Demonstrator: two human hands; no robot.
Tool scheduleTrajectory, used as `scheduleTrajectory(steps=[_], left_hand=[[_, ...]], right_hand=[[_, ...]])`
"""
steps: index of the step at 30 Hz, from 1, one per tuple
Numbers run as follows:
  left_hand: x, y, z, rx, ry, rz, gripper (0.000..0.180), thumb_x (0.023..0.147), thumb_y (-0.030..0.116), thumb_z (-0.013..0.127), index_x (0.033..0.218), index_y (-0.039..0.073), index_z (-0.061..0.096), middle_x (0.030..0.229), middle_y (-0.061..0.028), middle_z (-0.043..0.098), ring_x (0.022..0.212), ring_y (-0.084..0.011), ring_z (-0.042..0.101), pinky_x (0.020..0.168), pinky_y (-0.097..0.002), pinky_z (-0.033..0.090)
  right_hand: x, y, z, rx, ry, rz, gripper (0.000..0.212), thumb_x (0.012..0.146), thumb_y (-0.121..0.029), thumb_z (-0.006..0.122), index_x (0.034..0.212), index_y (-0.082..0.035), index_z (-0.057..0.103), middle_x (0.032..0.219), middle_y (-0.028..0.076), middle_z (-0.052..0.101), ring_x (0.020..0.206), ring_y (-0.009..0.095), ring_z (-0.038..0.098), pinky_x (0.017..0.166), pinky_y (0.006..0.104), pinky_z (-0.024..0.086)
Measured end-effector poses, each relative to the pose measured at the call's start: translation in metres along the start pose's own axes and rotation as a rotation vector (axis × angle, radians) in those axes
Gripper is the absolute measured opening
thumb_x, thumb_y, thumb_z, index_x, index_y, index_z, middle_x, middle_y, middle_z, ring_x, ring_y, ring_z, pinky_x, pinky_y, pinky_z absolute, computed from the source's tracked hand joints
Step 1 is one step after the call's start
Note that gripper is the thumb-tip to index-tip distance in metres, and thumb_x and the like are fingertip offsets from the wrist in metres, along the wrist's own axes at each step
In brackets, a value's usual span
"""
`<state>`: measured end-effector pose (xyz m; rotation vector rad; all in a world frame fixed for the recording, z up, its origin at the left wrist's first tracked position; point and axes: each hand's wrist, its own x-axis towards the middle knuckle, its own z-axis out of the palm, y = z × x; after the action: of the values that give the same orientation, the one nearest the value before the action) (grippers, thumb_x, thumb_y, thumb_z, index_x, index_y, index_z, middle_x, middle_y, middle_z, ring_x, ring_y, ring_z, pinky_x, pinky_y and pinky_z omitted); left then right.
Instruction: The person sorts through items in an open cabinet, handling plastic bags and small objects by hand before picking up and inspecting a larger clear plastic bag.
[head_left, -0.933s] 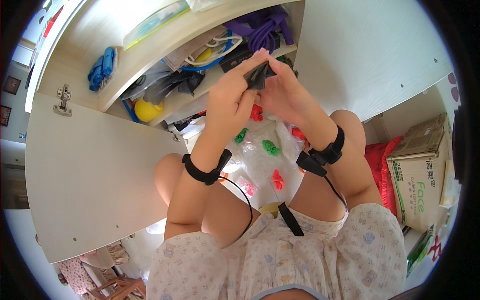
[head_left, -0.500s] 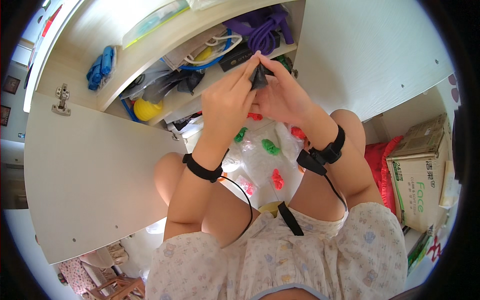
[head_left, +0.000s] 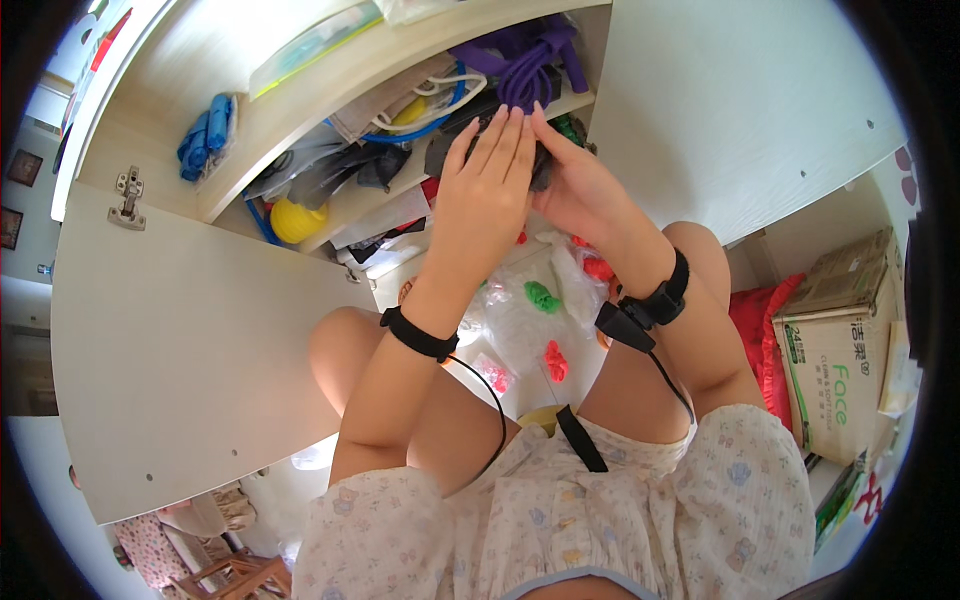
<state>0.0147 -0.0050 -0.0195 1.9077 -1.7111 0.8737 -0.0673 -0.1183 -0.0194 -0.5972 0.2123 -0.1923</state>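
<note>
the flat, open left hand (head_left: 487, 195) partly hides dark plastic (head_left: 543, 172) and the grip of the right hand (head_left: 588, 200); purple cords (head_left: 528, 80) at twelve o'clock, green bundle (head_left: 541, 296) at six, carton (head_left: 830, 375) at four.

Hands (head_left: 487, 188) on black plastic (head_left: 544, 172), open cupboard (head_left: 330, 92)

I see a pale wooden cabinet (head_left: 300, 115) across the top of the frame, brightly lit at upper left. Its left door (head_left: 200, 350) stands open on a metal hinge (head_left: 127, 198); its right door (head_left: 740, 110) spreads over the upper right. At the left edge I make out a greyish wall (head_left: 38, 215) with framed pictures (head_left: 22, 168). Brown wooden furniture (head_left: 240, 578) sits lower left, on light flooring (head_left: 262, 510).
</note>
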Motion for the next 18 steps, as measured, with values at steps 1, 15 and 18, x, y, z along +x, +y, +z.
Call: scheduleTrajectory(steps=[1, 15, 18], left_hand=[[0.003, 0.004, -0.005, -0.077, -0.015, -0.024, 0.057, 0.071, 0.007, 0.063, 0.126, -0.003, 0.052, 0.127, -0.0167, 0.056, 0.121, -0.0291, 0.052, 0.104, -0.0435, 0.036], [-0.011, -0.049, -0.022, -0.375, -0.089, -0.175, 0.036, 0.083, 0.022, 0.067, 0.112, -0.001, 0.064, 0.110, -0.0172, 0.064, 0.108, -0.0351, 0.057, 0.095, -0.0401, 0.042], [-0.013, -0.053, -0.027, -0.767, -0.100, -0.378, 0.036, 0.083, 0.011, 0.068, 0.117, 0.001, 0.063, 0.113, -0.0152, 0.065, 0.107, -0.0256, 0.060, 0.093, -0.0348, 0.044]], right_hand=[[0.000, -0.001, -0.001, 0.038, -0.011, -0.007, 0.032, 0.098, -0.036, 0.049, 0.113, -0.009, 0.058, 0.108, 0.003, 0.061, 0.100, 0.015, 0.058, 0.088, 0.0349, 0.048], [0.003, 0.002, -0.011, -0.724, -0.063, -0.291, 0.044, 0.097, -0.024, 0.054, 0.135, -0.004, 0.043, 0.109, 0.009, 0.062, 0.097, 0.011, 0.059, 0.082, 0.0247, 0.048], [0.000, 0.004, -0.010, -0.699, -0.168, -0.334, 0.046, 0.097, -0.020, 0.054, 0.137, -0.005, 0.039, 0.114, 0.010, 0.062, 0.102, 0.013, 0.057, 0.088, 0.0256, 0.046]])
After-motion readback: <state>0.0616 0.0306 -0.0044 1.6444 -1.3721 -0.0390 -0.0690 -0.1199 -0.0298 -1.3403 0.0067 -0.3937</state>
